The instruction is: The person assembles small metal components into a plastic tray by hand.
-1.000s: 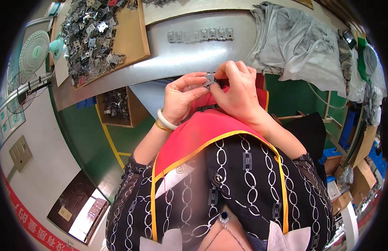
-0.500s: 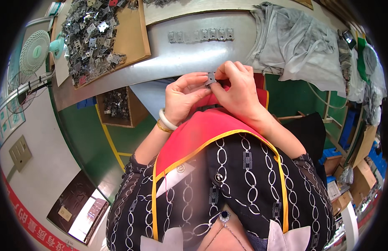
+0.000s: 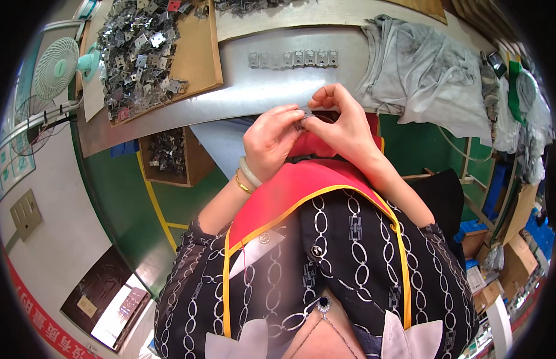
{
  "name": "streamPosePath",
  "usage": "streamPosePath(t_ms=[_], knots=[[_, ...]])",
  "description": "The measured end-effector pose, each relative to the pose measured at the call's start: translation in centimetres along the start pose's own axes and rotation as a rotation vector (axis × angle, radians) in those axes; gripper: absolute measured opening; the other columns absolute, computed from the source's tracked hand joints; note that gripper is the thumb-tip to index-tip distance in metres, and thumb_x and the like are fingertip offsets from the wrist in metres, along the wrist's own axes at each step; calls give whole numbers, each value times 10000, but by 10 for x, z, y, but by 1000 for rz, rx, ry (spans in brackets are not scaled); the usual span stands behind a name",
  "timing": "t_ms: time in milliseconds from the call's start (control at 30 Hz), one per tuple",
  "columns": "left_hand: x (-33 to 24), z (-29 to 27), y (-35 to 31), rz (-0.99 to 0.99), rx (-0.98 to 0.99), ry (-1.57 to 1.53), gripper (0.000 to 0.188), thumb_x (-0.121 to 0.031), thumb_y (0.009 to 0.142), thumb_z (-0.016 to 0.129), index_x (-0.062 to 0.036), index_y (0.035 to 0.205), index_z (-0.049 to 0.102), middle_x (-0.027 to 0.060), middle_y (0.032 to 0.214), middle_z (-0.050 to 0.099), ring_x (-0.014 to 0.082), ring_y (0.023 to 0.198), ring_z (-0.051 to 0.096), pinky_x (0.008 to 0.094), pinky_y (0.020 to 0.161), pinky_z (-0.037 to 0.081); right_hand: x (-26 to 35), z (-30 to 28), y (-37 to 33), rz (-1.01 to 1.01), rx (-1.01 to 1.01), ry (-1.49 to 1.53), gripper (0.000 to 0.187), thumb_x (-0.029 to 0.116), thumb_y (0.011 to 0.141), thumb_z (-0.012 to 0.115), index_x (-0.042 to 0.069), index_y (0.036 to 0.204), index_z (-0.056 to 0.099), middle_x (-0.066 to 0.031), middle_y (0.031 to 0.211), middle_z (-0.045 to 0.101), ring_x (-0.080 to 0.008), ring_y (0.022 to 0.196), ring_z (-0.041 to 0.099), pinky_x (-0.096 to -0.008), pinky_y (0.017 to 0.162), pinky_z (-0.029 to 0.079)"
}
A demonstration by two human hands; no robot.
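Working bare-handed just off the near edge of a steel bench (image 3: pixel 254 91), in a red apron (image 3: pixel 302 185) trimmed with yellow. Pinched in the left hand (image 3: pixel 270 139), between bunched fingertips and thumb: a small metal part (image 3: pixel 301 123), in front of the steel bench's near edge, largely covered by the fingers and too small to read in detail. Nearly closed at the tips on that side, leaving hardly any gap around the piece. Set against the same part from the other side: the thumb of the right hand (image 3: pixel 348 130), under a curled forefinger raised well apart from it. Impossible to tell, from overhead, of any right-hand grip beyond that thumb.

Lined up across the middle of the steel bench, past both hands: a row of metal plates (image 3: pixel 298 58). Heaped at the bench's left end, on a brown board (image 3: pixel 201 57): loose metal pieces (image 3: pixel 134 66). Bunched over the bench's right end and down past its near edge: grey cloth (image 3: pixel 427 75). Below the bench, toward its left: a cardboard box (image 3: pixel 197 157) of similar pieces. Off the bench's left end: a pale fan (image 3: pixel 56 67).
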State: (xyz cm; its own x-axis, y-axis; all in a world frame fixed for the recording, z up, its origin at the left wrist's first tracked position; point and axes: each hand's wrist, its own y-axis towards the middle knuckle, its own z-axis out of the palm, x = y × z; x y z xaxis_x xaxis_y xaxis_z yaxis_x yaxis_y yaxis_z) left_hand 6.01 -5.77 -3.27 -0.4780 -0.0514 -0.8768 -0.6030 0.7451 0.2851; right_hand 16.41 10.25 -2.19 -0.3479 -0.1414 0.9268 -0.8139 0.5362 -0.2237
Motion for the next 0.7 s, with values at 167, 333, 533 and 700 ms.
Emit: streamPosePath(t_ms=[167, 333, 533, 700], knots=[[-2, -9, 13, 207, -8, 63, 330, 46, 772, 767, -60, 1083, 733, 164, 1165, 723, 347, 1136, 683, 380, 924, 571, -8, -8, 7, 80, 317, 546, 460, 1, 860, 781, -55, 1281, 605, -120, 1170, 698, -171, 1067, 678, -309, 945, 559], [-5, -15, 23, 361, -36, 130, 292, 7, 780, 775, -81, 1056, 739, 138, 1211, 723, 380, 1248, 630, 396, 983, 542, -1, -8, 5, -116, 291, 544, 422, -26, 860, 773, -66, 1252, 621, -103, 1158, 699, -151, 1042, 680, -295, 931, 565], [-11, -19, 28, 493, -87, 122, 283, -15, 768, 779, -82, 1040, 736, 130, 1189, 720, 350, 1127, 674, 399, 941, 564, 24, -14, 0, -516, 91, 101, 288, -50, 802, 774, -47, 1078, 688, -42, 938, 689, -76, 839, 641, -227, 713, 529], [-6, -20, 28, 540, -107, 82, 328, -31, 737, 782, -47, 1060, 725, 143, 1135, 710, 315, 1049, 697, 378, 855, 601, 28, -9, -2, -392, 67, 100, 236, -9, 829, 788, -41, 1044, 695, -47, 911, 707, -39, 796, 619, -204, 674, 501]])
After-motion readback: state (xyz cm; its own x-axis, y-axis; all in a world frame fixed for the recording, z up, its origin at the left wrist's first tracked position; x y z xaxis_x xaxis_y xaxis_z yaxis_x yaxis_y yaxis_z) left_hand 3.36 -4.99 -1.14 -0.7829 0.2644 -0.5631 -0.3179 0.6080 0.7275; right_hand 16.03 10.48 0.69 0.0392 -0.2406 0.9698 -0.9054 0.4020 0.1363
